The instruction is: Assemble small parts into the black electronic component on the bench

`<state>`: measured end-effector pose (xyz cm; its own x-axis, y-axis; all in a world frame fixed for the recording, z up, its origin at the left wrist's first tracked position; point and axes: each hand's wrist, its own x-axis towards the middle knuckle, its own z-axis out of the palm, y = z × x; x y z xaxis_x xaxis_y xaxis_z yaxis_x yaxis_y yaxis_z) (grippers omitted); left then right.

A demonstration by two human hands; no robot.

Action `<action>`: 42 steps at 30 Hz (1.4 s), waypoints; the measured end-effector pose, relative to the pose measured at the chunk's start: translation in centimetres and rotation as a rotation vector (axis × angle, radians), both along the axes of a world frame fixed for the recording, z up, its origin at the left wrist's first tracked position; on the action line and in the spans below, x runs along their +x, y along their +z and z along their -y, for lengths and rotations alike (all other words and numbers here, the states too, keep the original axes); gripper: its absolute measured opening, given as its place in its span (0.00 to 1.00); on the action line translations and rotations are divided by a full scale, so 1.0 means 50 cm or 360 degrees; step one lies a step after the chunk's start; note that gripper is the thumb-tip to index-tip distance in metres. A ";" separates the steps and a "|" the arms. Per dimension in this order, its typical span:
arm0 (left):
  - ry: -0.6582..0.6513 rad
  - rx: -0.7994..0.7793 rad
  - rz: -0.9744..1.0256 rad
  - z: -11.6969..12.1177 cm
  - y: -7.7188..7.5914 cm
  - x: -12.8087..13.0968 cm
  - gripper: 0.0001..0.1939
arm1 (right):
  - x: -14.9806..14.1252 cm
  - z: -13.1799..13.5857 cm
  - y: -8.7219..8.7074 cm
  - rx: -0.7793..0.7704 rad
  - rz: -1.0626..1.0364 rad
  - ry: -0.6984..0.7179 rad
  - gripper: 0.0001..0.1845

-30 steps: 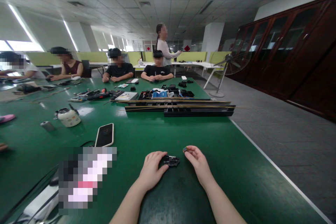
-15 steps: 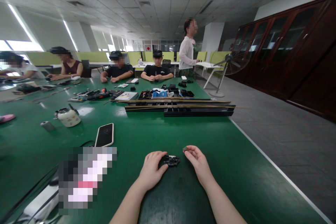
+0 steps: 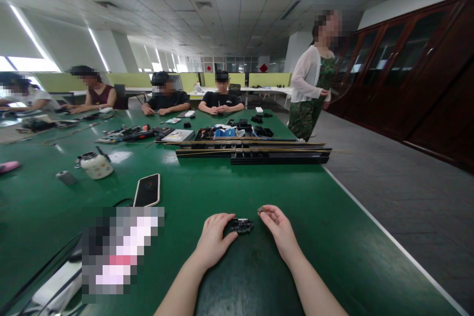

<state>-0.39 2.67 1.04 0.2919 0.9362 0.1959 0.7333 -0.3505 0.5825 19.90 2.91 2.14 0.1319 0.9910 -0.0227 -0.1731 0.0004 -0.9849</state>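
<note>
A small black mechanical part (image 3: 243,226) with a few silvery bits lies on the green table (image 3: 207,185). Around its left end curl the fingers and thumb of my left hand (image 3: 216,238), gripping it against the tabletop. To the right, my right hand (image 3: 278,229) pinches a tiny greyish piece (image 3: 261,210) between thumb and fingertips, slightly apart from the black part. The exact kind of either part is too small to make out.
Long black rails (image 3: 279,158) with thin brass-coloured rods lie across the table ahead. A phone (image 3: 147,190), a cream pot (image 3: 96,165) and a grey cylinder (image 3: 66,177) are at left. Several people sit opposite; one person (image 3: 309,79) stands beyond the table's right edge.
The standing person has walked to the right and nearer, now in front of the fan. My two hands and the parts they hold have hardly moved.
</note>
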 end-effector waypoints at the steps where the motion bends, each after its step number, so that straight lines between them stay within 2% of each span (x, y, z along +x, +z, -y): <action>1: 0.0001 -0.0003 -0.0002 0.000 0.000 0.000 0.20 | 0.000 0.000 0.000 -0.0002 0.0001 -0.0003 0.22; 42: 0.0011 -0.0013 -0.0015 0.000 0.000 -0.001 0.19 | 0.003 -0.005 -0.011 0.0015 0.0013 0.0022 0.24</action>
<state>-0.43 2.67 1.06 0.2869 0.9399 0.1852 0.7414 -0.3403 0.5784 20.03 3.15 1.61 0.1183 0.9929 -0.0123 -0.1651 0.0074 -0.9863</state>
